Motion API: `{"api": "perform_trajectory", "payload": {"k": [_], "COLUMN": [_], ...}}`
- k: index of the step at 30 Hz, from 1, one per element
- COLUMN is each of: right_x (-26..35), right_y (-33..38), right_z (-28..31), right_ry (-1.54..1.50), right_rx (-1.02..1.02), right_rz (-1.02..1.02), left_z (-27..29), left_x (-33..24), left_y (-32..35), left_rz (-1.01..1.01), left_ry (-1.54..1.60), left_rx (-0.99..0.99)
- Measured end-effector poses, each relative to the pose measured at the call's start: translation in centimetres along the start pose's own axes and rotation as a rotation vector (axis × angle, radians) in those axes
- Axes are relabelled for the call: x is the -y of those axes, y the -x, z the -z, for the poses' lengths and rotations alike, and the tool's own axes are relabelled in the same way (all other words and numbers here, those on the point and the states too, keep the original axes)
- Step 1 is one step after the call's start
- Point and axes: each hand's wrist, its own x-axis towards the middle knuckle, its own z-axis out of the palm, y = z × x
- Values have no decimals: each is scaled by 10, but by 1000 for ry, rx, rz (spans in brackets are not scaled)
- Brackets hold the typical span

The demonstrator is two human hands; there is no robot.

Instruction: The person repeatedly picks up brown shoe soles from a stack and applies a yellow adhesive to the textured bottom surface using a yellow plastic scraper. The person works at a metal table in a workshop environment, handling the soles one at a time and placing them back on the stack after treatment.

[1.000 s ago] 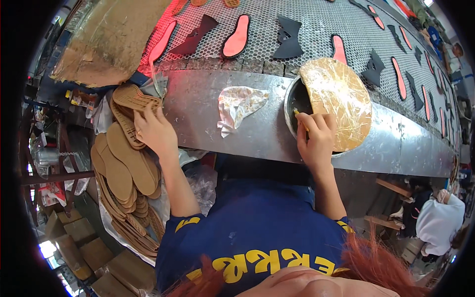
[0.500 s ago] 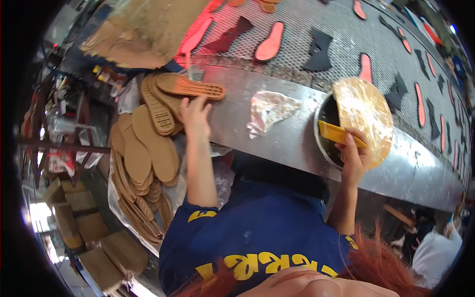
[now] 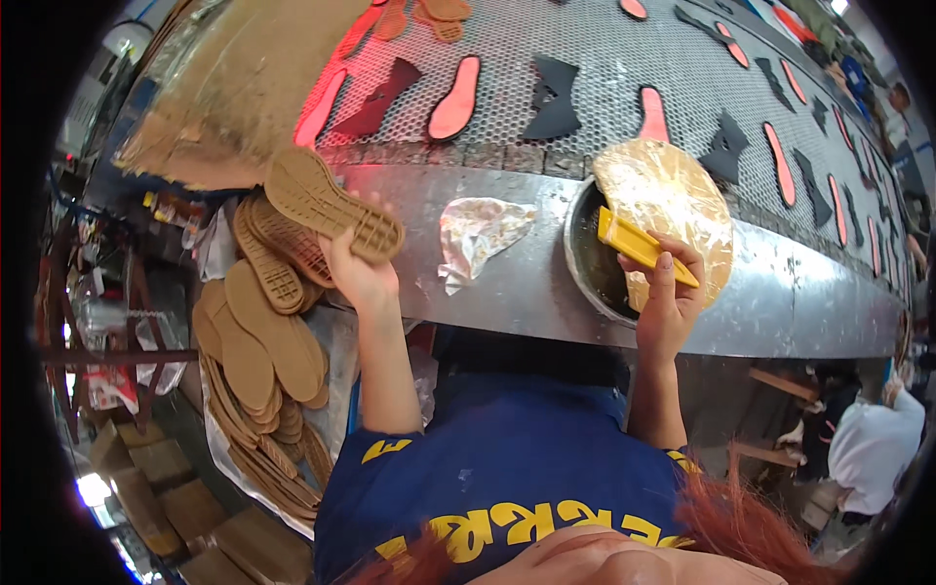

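Observation:
My left hand [image 3: 363, 278] is closed around the heel end of a tan shoe sole [image 3: 317, 200], lifted above the pile with its grooved tread showing. Beneath and beside it lie more tan soles [image 3: 283, 336], stacked at the bench's left end. In my right hand [image 3: 671, 302] is a yellow flat-handled brush [image 3: 634, 244], held over the open part of a round metal pot [image 3: 577, 278]. A tan round cover [image 3: 673, 180] wrapped in shiny film hides the pot's right side. What the pot contains looks dark.
A crumpled white cloth or paper [image 3: 480, 234] lies on the metal bench edge [image 3: 487, 307]. Beyond runs a mesh conveyor [image 3: 497, 58] with pink insoles [image 3: 456, 102] and black cut pieces [image 3: 553, 102]. Cardboard boxes [image 3: 161, 487] stand lower left. Another person [image 3: 877, 439] is at lower right.
My left hand has taken a sole off the pile and raised it, turning it at a slant. The right hand keeps the brush over the pot, now tilted more steeply. The whole view has shifted.

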Motion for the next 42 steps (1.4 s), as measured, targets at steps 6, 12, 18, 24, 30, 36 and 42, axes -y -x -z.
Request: {"api": "perform_trajectory", "payload": {"k": [6, 12, 18, 24, 30, 36, 42], "right_x": [7, 21, 29, 27, 26, 30, 32], "right_y": [0, 7, 2, 0, -1, -3, -3], "right_z": [-5, -10, -22, -24, -27, -26, -21], "right_ry": [-17, 374, 506, 569, 637, 642, 581], "right_rx": [-44, 50, 99, 63, 61, 190, 425], "right_rz": [255, 563, 668, 657, 692, 681, 600], "left_z": [-15, -30, -43, -43, -43, -39, -37], "left_x": [8, 23, 16, 11, 9, 9, 9], "left_y": [72, 127, 144, 149, 149, 146, 139], "left_rz": [501, 777, 786, 814, 785, 753, 792], "left_ry": [248, 114, 25, 16, 3, -71, -54], "left_rx": [587, 740, 823, 862, 906, 927, 893]}}
